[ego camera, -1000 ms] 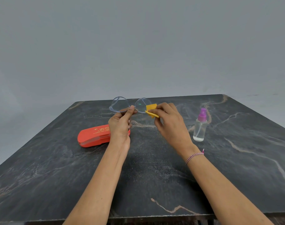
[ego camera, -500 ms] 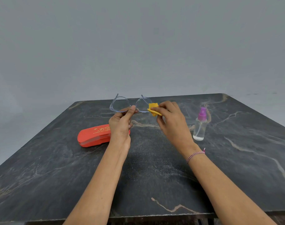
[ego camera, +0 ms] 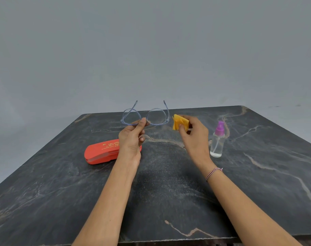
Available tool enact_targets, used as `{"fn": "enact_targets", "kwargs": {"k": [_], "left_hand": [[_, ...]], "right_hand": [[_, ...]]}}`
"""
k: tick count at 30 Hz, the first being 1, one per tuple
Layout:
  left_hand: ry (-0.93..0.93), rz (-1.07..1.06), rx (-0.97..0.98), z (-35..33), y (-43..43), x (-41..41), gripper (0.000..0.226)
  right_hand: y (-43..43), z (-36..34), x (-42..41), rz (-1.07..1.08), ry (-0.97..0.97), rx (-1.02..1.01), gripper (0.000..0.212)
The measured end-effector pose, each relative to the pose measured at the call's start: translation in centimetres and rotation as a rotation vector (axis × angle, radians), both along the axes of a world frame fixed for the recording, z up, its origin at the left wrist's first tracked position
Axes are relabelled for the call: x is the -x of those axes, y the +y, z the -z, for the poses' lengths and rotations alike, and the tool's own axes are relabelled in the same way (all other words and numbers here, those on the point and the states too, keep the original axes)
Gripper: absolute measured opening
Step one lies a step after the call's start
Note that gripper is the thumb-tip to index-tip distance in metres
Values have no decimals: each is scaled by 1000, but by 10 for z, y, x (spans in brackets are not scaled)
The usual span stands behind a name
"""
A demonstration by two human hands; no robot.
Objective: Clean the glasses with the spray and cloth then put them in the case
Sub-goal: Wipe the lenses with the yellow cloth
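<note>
The left hand (ego camera: 131, 139) holds the glasses (ego camera: 156, 115) up above the far half of the table (ego camera: 168, 189), thumb and fingertips pinched together on the bridge. The long axis of the glasses runs 9 to 3 o'clock, and the lenses face the person. Both arms are unfolded and point toward 12 o'clock, away from the person and slanting upward. The frame is pale blue and see-through. It does not touch the table.

At 3 o'clock of the glasses, just beside their right end but apart from it, is the cloth (ego camera: 179, 122). It is small, yellow and folded. The right hand (ego camera: 193, 134) clamps it between thumb and curled fingers, with the free corner sticking out toward 11 o'clock. A braided bracelet (ego camera: 213, 173) sits on that wrist.

The case (ego camera: 101, 151) lies shut on the table at 8 o'clock of the left hand. It is orange-red with gold lettering on the lid. Its long axis runs roughly 8 to 2 o'clock, and the left hand covers its right end.

The spray (ego camera: 217, 141) stands upright on the table at 3 o'clock of the right hand, near it and apart. It is a clear bottle with a purple top. A dip tube shows inside, and there is clear liquid at the bottom.
</note>
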State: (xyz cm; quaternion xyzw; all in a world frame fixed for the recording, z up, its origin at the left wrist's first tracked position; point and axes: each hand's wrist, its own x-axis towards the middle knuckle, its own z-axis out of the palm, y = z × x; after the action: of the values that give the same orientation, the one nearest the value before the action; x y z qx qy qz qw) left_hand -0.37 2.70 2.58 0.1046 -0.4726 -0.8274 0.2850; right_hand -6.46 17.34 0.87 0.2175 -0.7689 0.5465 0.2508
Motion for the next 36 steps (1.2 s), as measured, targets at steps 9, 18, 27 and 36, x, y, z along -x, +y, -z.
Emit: {"fn": "enact_targets", "kwargs": {"k": [9, 18, 27, 36], "left_hand": [[-20, 117, 246, 4, 1, 2, 12], [-134, 146, 317, 8, 0, 3, 7], [-40, 68, 241, 13, 5, 6, 11], [-44, 27, 188, 12, 0, 7, 12]], "right_hand": [[-4, -5, -2, -551, -689, 646, 17], [-1, -8, 0, -575, -664, 722, 3], [0, -2, 3, -370, -514, 561, 4], [0, -9, 0, -596, -673, 817, 22]]}}
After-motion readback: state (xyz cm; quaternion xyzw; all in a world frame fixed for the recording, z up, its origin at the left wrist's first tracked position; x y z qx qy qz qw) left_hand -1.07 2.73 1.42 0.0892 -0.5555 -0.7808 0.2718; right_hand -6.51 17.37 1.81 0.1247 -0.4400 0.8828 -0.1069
